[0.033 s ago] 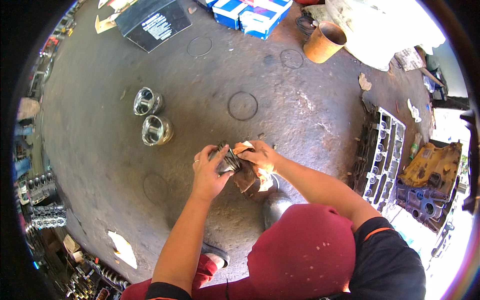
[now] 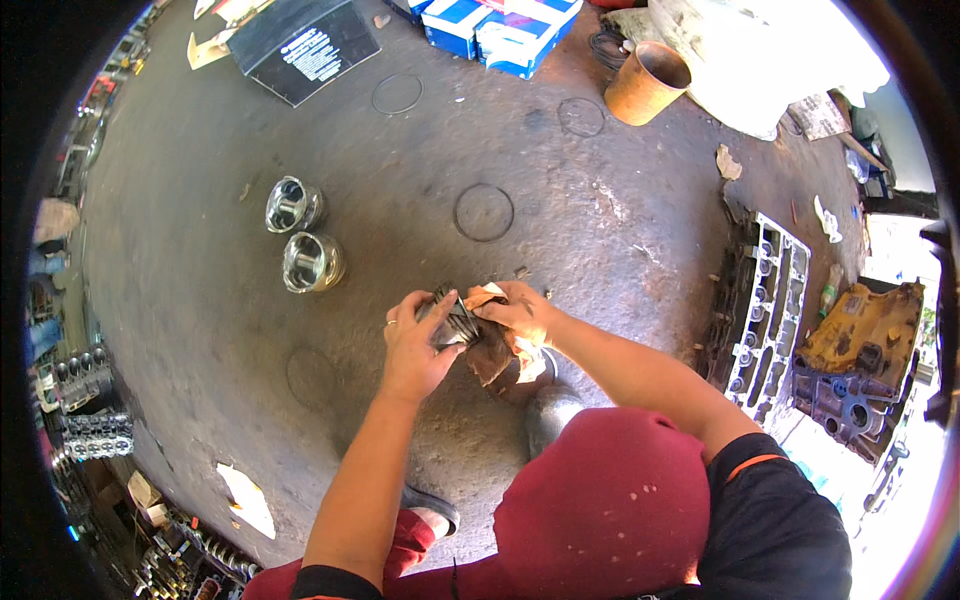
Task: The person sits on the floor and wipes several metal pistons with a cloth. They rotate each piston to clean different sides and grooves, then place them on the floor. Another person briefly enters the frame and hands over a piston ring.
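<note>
Left hand [image 2: 412,345] grips piston [image 2: 460,322], right hand [image 2: 518,314] pinches brown sheet [image 2: 490,359] at piston's right edge; two shiny pistons [image 2: 314,262] well apart leftward, floor [image 2: 390,235] between; thin ring [image 2: 484,238] beyond hands, knee [image 2: 605,485] on near right side

Cam's a head-worn fisheye, left of two, aimed steeply down: left hand [image 2: 412,345] and right hand [image 2: 524,314] pretty near, floor [image 2: 385,170] beyond.

Near the frame's centre, your left hand [image 2: 411,350] partly hides the dark ringed part [image 2: 459,324]. The top edge crops your blue boxes [image 2: 525,42]. At lower left, brassy pieces [image 2: 160,572] look too small for you to identify.
</note>
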Action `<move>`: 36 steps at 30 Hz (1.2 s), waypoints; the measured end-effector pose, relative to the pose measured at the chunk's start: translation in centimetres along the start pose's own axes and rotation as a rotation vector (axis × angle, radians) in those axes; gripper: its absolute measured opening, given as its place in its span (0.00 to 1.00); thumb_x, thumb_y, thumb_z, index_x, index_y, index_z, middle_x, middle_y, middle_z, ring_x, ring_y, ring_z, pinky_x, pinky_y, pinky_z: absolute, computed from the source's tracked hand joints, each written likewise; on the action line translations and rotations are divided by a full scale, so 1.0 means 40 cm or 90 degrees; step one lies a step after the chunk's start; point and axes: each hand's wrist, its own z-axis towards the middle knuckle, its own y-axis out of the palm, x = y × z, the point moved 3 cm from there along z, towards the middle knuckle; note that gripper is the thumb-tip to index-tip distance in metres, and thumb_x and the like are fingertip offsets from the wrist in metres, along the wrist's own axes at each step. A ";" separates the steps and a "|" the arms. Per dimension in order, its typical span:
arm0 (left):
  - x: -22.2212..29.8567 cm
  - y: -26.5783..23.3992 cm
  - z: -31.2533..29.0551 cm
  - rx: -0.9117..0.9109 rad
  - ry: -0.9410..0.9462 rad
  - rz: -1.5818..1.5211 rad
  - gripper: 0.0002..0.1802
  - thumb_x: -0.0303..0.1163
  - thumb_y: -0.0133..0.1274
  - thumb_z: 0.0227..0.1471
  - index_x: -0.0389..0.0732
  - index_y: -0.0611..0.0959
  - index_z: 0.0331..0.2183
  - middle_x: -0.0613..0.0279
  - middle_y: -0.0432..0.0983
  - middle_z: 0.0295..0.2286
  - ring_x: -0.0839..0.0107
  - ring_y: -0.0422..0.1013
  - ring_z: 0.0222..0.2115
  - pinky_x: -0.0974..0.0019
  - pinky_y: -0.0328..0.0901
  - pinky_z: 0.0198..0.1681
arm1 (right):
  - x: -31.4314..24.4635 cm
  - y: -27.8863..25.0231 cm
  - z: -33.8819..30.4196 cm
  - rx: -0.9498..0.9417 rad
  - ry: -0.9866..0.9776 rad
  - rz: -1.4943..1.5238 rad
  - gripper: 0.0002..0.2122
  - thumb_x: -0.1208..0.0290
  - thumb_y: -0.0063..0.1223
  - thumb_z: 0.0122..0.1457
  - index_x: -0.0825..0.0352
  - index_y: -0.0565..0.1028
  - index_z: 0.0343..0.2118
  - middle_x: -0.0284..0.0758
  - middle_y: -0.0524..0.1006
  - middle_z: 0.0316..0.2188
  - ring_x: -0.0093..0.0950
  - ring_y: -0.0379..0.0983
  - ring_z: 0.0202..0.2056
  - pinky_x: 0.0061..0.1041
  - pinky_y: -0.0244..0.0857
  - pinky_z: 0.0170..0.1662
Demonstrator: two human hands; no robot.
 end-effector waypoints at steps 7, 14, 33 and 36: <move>-0.014 -0.027 0.044 -0.033 0.035 0.002 0.47 0.31 0.74 0.38 0.64 0.77 0.62 0.56 0.67 0.55 0.49 0.64 0.55 0.47 0.61 0.60 | -0.090 -0.029 0.007 0.009 -0.031 -0.368 0.12 0.64 0.59 0.59 0.64 0.79 0.43 0.42 0.83 0.31 0.38 0.82 0.27 0.37 0.75 0.34; -0.079 -0.056 0.093 -0.131 -0.029 -0.092 0.49 0.31 0.73 0.40 0.56 0.73 0.65 0.53 0.65 0.58 0.49 0.64 0.59 0.51 0.61 0.64 | -0.123 -0.038 0.000 -0.105 -0.230 -0.655 0.08 0.69 0.59 0.59 0.57 0.76 0.41 0.31 0.82 0.26 0.33 0.82 0.27 0.36 0.76 0.31; -0.015 -0.065 0.153 -0.072 0.108 0.266 0.69 0.37 0.81 0.25 0.38 0.61 0.67 0.44 0.64 0.60 0.44 0.63 0.60 0.47 0.60 0.64 | -0.231 0.001 0.066 -0.180 -0.131 -0.659 0.07 0.69 0.56 0.60 0.60 0.76 0.41 0.37 0.82 0.24 0.38 0.82 0.25 0.40 0.76 0.33; -0.043 -0.064 0.179 -0.060 0.129 0.213 0.67 0.35 0.80 0.25 0.40 0.63 0.66 0.46 0.67 0.57 0.45 0.66 0.57 0.47 0.63 0.61 | -0.227 0.000 0.064 -0.214 0.073 -0.624 0.07 0.69 0.54 0.61 0.59 0.76 0.42 0.38 0.82 0.27 0.37 0.83 0.30 0.41 0.77 0.37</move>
